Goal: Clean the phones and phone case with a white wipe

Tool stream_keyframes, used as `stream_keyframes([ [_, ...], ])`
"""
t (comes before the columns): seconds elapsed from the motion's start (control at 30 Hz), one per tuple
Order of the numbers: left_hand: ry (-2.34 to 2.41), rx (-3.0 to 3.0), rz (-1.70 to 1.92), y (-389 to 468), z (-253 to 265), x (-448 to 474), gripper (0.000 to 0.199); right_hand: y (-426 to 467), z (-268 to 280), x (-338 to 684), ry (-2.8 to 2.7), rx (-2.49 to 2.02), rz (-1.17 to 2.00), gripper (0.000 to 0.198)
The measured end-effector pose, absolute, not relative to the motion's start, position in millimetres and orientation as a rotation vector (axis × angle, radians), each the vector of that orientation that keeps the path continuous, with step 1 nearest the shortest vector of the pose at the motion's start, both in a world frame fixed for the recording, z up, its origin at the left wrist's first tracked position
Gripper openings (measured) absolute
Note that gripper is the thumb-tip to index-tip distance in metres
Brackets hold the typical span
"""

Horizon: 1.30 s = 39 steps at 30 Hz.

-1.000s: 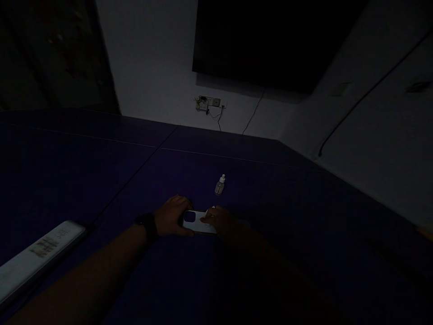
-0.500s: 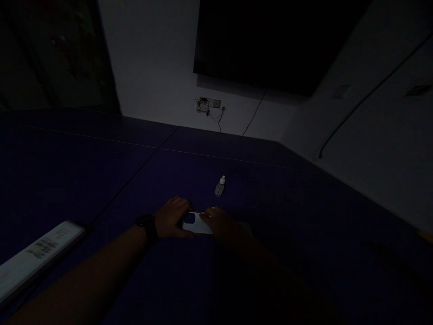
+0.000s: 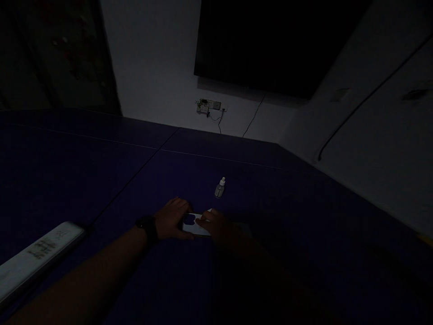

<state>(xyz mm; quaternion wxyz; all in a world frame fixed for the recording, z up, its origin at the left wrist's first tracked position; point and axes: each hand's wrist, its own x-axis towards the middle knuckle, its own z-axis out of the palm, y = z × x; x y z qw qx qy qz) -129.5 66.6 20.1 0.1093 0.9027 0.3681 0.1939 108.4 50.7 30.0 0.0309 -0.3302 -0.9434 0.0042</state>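
A light-coloured phone case [image 3: 192, 230] with a large camera cut-out at its left end lies flat on the dark blue surface. My left hand [image 3: 172, 219] grips its left end, thumb at the near edge and fingers at the far edge. Over the right part of the case is my right hand [image 3: 218, 225], fingers bent together and pressing on the back. A small white bit [image 3: 210, 210] shows beside those fingers; the dimness hides what it belongs to. Just beyond the hands stands a small clear dropper bottle [image 3: 219, 189] with a white top.
A long white power strip or box with markings [image 3: 43, 248] lies at the left. Something flat and greyish [image 3: 244, 229] shows faintly beside my right wrist. Behind the blue surface [image 3: 135, 280] are a wall with sockets and cables [image 3: 209, 106] and a large dark screen [image 3: 270, 45].
My right hand's fingers have slid slightly left across the case, towards the camera cut-out. My left hand, the case and the bottle stay in place.
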Motion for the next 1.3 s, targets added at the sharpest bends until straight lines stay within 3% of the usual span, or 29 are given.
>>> stream_keyframes([
  [0.17, 1.078, 2.658, 0.576, 65.5, 20.9, -129.3, 0.064, 55.4, 29.1, 117.1, -2.894, -1.186, 0.003, 0.036],
  [0.37, 1.135, 2.706, 0.527, 63.1, 21.9, -126.0, 0.065, 35.2, 29.7, 102.2, -2.853, -0.963, 0.123, 0.037],
  [1.0, 1.136, 2.766, 0.551, 63.8, 18.6, -125.3, 0.062, 33.1, 35.4, 91.8, -2.894, -0.917, 0.216, 0.039],
  [1.3, 1.132, 2.759, 0.536, 63.5, 22.7, -125.6, 0.062, 50.9, 43.3, 154.3, -2.943, -1.23, 0.077, 0.037],
])
